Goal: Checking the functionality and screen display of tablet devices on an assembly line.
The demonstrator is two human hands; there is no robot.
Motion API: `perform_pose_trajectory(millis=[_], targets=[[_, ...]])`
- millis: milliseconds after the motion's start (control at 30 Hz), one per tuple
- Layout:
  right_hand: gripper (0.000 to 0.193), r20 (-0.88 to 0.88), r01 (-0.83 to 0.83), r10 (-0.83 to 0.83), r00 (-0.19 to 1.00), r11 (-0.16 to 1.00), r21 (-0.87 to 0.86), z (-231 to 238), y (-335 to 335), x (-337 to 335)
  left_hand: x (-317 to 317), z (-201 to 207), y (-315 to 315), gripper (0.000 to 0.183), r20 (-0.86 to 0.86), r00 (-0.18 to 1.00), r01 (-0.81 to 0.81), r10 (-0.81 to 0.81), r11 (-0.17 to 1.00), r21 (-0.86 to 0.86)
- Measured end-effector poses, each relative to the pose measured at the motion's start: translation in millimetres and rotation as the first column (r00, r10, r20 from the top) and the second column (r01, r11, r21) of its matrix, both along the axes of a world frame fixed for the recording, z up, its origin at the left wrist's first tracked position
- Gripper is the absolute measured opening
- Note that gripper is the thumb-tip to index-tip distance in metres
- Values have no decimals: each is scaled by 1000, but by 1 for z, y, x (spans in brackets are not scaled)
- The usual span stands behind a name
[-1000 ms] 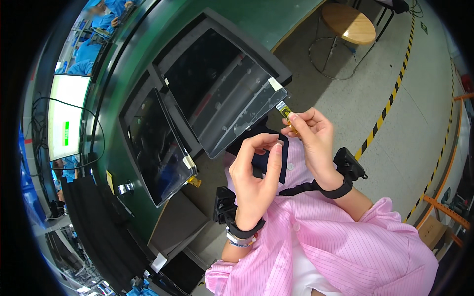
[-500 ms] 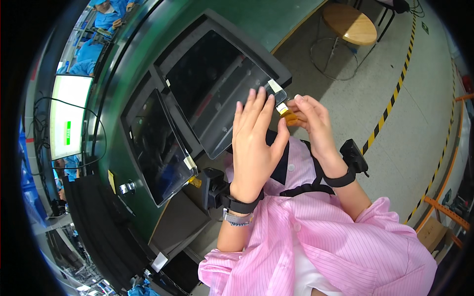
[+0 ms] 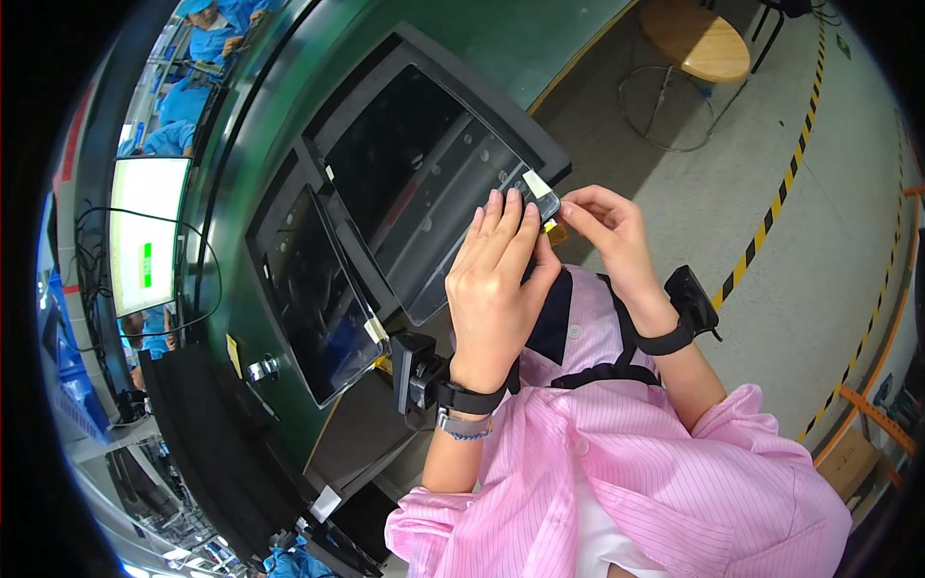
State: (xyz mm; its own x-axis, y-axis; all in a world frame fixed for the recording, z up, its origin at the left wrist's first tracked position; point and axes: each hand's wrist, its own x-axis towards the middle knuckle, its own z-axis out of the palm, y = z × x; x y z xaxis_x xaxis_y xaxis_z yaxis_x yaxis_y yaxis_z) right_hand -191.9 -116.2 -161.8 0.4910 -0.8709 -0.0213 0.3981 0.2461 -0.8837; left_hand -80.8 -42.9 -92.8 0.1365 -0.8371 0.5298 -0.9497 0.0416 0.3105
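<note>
Single head-worn fisheye view, looking steeply down, close above hands, green workbench (image 3: 289, 144) ahead.

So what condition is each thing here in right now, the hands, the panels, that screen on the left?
Left hand: fingers straight, laid flat on the corner of the upper panel.
Right hand: pinching a small yellow tab at that corner.
Upper dark panel: lying in its tray, white tape on its corner.
Lower dark panel: tilted, untouched.
Monitor: lit, showing a green bar.
Round stool: unoccupied.
</note>
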Motion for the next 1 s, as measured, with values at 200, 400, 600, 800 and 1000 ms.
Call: perform_pose_trajectory(millis=[200,400,600,800,1000], targets=[[13,16,17,-17,1000,1000,6,-3,-2,-4,-1,-3,-6,23,62,998,18,-16,999,-33],[10,-96,30,-36,995,998,-60,4,4,2,8,3,3,26,65,996,58,-57,998,-12],[9,-382,-13,-190,904,883,-469,38,-44,-9,57,103,45,28,-197,976,-77,88,995,63],[28,-550,-355,-323,770,499,-791,91,-102,77,216,150,54,33,133,988,-121,82,941,317],[56,-662,-578,-510,549,340,-742,89,-121,134,321,88,8,51,-12,952,248,-304,751,612]])
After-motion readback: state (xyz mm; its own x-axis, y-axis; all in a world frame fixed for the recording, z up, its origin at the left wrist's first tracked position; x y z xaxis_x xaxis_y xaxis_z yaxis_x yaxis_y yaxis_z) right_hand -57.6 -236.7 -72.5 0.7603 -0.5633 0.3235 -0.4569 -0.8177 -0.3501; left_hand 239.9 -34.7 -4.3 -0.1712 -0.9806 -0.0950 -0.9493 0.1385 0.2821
